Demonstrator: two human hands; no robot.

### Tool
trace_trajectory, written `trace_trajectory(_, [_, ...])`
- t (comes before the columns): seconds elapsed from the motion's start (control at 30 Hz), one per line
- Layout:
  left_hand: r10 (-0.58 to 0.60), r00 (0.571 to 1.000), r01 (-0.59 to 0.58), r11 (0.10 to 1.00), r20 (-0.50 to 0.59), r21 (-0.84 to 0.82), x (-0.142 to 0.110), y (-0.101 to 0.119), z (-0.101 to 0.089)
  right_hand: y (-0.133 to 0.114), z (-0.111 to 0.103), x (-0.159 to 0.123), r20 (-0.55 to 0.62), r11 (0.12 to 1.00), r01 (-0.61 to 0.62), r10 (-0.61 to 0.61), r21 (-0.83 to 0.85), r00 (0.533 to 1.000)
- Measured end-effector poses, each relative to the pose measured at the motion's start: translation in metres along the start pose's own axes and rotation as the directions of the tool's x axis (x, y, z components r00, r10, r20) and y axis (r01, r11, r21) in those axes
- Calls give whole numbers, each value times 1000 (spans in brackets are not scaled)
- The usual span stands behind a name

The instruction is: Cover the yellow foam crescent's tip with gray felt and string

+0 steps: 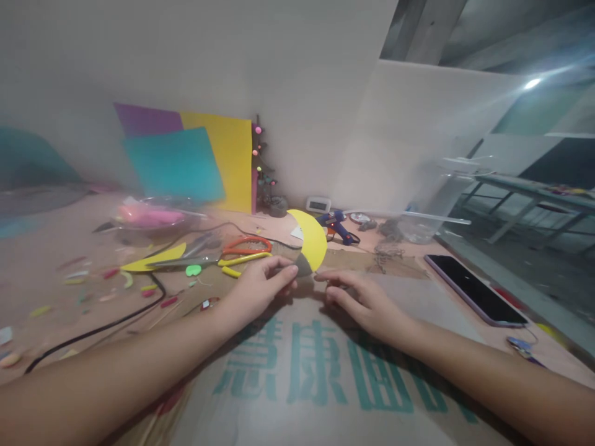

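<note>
My left hand pinches a dark grey piece at the lower end of a yellow crescent, which stands upright above the fingers. How the grey piece is joined to the crescent cannot be made out. My right hand holds nothing that shows; its fingers are apart, and the index fingertip is close to the crescent's bottom tip, whether touching I cannot tell. Left of my left hand lie scissors with red handles and yellow handles, near a yellow cut piece.
A blue glue gun lies behind the crescent. On the right are a phone and a clear plastic container. Coloured sheets lean on the wall. A black cord and several scraps spread over the left side.
</note>
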State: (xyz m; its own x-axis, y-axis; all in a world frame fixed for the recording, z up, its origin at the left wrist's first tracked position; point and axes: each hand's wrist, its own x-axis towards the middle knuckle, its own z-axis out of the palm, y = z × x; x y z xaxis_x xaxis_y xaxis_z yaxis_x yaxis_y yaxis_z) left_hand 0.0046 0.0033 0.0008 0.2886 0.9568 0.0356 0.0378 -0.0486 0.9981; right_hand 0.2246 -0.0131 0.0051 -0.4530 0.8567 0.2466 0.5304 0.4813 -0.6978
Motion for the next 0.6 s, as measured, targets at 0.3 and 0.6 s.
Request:
trace_trajectory(0.3, [-5,1000,3,988,17,152,-5,9,2,-6,3,-6,183,800,291,-228,-525,956])
trace_trajectory(0.6, [44,997,-62,944,64,323,-5,0,0,-28,-15,-12,241,387,541,-600,-747,763])
